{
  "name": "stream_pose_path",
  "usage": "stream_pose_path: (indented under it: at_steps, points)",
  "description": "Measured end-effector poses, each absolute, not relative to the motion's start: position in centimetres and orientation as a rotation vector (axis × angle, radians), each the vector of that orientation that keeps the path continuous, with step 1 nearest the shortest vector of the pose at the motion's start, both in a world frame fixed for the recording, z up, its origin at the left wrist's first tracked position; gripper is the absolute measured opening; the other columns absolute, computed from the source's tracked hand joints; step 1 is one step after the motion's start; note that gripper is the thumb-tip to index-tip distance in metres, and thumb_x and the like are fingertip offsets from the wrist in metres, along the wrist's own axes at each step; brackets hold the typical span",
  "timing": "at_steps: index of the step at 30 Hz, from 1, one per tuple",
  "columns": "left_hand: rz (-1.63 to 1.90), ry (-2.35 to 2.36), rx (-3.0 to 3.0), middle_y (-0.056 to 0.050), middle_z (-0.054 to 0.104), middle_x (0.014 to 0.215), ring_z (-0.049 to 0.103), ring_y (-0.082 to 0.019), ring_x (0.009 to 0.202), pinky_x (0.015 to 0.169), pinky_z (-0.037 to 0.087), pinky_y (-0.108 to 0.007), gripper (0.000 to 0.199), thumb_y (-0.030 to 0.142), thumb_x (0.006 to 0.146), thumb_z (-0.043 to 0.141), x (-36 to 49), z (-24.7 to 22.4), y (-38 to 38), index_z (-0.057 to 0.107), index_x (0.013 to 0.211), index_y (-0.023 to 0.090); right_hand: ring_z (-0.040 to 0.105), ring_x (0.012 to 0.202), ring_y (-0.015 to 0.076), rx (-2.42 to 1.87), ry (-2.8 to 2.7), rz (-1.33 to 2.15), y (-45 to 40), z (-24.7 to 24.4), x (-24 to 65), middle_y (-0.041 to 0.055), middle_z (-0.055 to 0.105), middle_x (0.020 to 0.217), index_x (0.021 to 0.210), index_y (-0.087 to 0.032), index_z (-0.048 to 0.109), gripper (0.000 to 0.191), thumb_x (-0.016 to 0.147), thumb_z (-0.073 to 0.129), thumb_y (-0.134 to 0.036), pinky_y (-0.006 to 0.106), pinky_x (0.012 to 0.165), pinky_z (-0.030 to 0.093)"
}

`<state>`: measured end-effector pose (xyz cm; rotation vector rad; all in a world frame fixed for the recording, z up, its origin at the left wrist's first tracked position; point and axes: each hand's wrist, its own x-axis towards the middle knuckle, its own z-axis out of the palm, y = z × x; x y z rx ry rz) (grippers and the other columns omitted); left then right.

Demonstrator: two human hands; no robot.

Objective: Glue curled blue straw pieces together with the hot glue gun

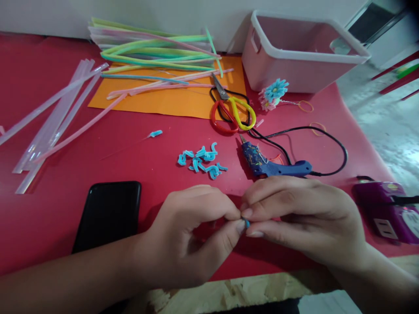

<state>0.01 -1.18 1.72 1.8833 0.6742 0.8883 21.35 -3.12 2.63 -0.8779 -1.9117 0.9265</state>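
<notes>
Between the fingertips of both hands is a small blue fuzzy piece [246,223], mostly hidden by the fingers. My left hand [199,231] pinches it between thumb and forefinger. My right hand [301,218] closes on its other side, fingertips touching it. Just beyond the hands, several curled blue fuzzy pieces [203,160] lie in a loose pile. To the pile's upper left rests a blue piece [156,133] on a thin wire. A blue glue gun [278,167] lies behind my right hand, its nozzle pointing up and left.
Red-and-yellow scissors [233,114], pipe cleaners [157,52] and an orange sheet [147,104] lie at the back. Clear glue sticks [59,117] and a black phone [109,211] are left. A pink bin [294,72], blue-and-pink flowers [275,90] and a purple socket box [382,211] are right.
</notes>
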Motion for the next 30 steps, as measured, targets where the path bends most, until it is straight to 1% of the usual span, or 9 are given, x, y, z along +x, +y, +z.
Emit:
stream_pose_path:
  at_steps: [5, 12, 14, 18, 20, 22, 25, 28, 30]
  points:
    - [0.886, 0.674, 1.903, 0.004, 0.057, 0.060, 0.047, -0.004, 0.055, 0.055, 0.041, -0.015, 0.014, 0.004, 0.082, 0.062, -0.01, 1.62, -1.16, 0.064, 0.070, 0.012, 0.076, 0.078, 0.0116, -0.912, -1.908, 0.927, -3.31, 2.77, 21.29, 0.0035, 0.077, 0.084, 0.088, -0.014, 0.076, 0.011, 0.081, 0.084, -0.016, 0.018, 0.076, 0.062]
    - [0.860, 0.677, 1.930, 0.005, 0.054, 0.058, 0.044, -0.006, 0.054, 0.056, 0.040, -0.018, 0.017, 0.005, 0.082, 0.063, -0.10, 1.43, -1.22, 0.063, 0.067, 0.014, 0.074, 0.080, 0.0098, -0.953, -1.798, 1.180, -3.13, 2.68, 21.37, 0.0011, 0.077, 0.083, 0.086, -0.018, 0.076, 0.013, 0.078, 0.086, -0.016, 0.016, 0.074, 0.061]
    - [0.856, 0.682, 1.938, 0.005, 0.055, 0.059, 0.045, -0.006, 0.054, 0.056, 0.041, -0.020, 0.017, 0.005, 0.082, 0.063, -0.08, 1.36, -1.19, 0.063, 0.068, 0.015, 0.074, 0.080, 0.0103, -0.948, -1.776, 1.202, -3.14, 2.54, 21.46, 0.0011, 0.077, 0.083, 0.086, -0.019, 0.076, 0.015, 0.076, 0.087, -0.017, 0.017, 0.075, 0.061]
    - [0.873, 0.650, 1.984, 0.002, 0.062, 0.061, 0.049, -0.009, 0.056, 0.057, 0.044, -0.023, 0.017, 0.007, 0.084, 0.063, -0.12, 1.34, -1.15, 0.062, 0.071, 0.018, 0.074, 0.083, 0.0124, -0.908, -1.720, 1.286, -3.18, 2.42, 21.59, 0.0032, 0.076, 0.090, 0.092, -0.019, 0.078, 0.023, 0.072, 0.090, -0.019, 0.020, 0.076, 0.062]
    - [0.888, 0.616, 2.011, 0.001, 0.065, 0.063, 0.052, -0.011, 0.057, 0.058, 0.046, -0.024, 0.017, 0.007, 0.084, 0.061, -0.18, 1.37, -1.17, 0.061, 0.073, 0.019, 0.074, 0.082, 0.0124, -0.892, -1.702, 1.320, -3.16, 2.47, 21.51, 0.0037, 0.076, 0.090, 0.091, -0.018, 0.078, 0.021, 0.074, 0.089, -0.018, 0.020, 0.076, 0.062]
    - [0.902, 0.596, 2.035, 0.001, 0.067, 0.064, 0.054, -0.011, 0.058, 0.060, 0.047, -0.024, 0.017, 0.006, 0.084, 0.060, -0.22, 1.40, -1.22, 0.060, 0.074, 0.020, 0.074, 0.080, 0.0116, -0.898, -1.705, 1.313, -3.12, 2.54, 21.32, 0.0029, 0.075, 0.086, 0.087, -0.018, 0.077, 0.015, 0.076, 0.087, -0.016, 0.020, 0.075, 0.062]
    - [0.901, 0.620, 2.062, 0.002, 0.066, 0.062, 0.053, -0.011, 0.057, 0.060, 0.046, -0.024, 0.018, 0.006, 0.084, 0.061, -0.14, 1.41, -1.31, 0.060, 0.072, 0.020, 0.073, 0.079, 0.0112, -0.920, -1.745, 1.242, -3.16, 2.56, 21.05, 0.0018, 0.075, 0.082, 0.083, -0.018, 0.074, 0.014, 0.077, 0.085, -0.013, 0.019, 0.074, 0.061]
    - [0.892, 0.662, 2.033, 0.002, 0.065, 0.061, 0.052, -0.010, 0.056, 0.059, 0.045, -0.024, 0.018, 0.007, 0.084, 0.063, -0.03, 1.42, -1.31, 0.061, 0.071, 0.019, 0.072, 0.081, 0.0120, -0.935, -1.771, 1.184, -3.33, 2.45, 20.96, 0.0020, 0.074, 0.084, 0.086, -0.018, 0.073, 0.018, 0.075, 0.087, -0.015, 0.020, 0.075, 0.061]
    - [0.902, 0.690, 1.989, 0.003, 0.063, 0.061, 0.053, -0.010, 0.056, 0.059, 0.046, -0.024, 0.017, 0.009, 0.085, 0.064, -0.02, 1.40, -1.26, 0.061, 0.071, 0.020, 0.072, 0.081, 0.0124, -0.946, -1.757, 1.174, -3.47, 2.34, 20.97, 0.0025, 0.074, 0.087, 0.090, -0.018, 0.073, 0.026, 0.072, 0.091, -0.020, 0.021, 0.074, 0.061]
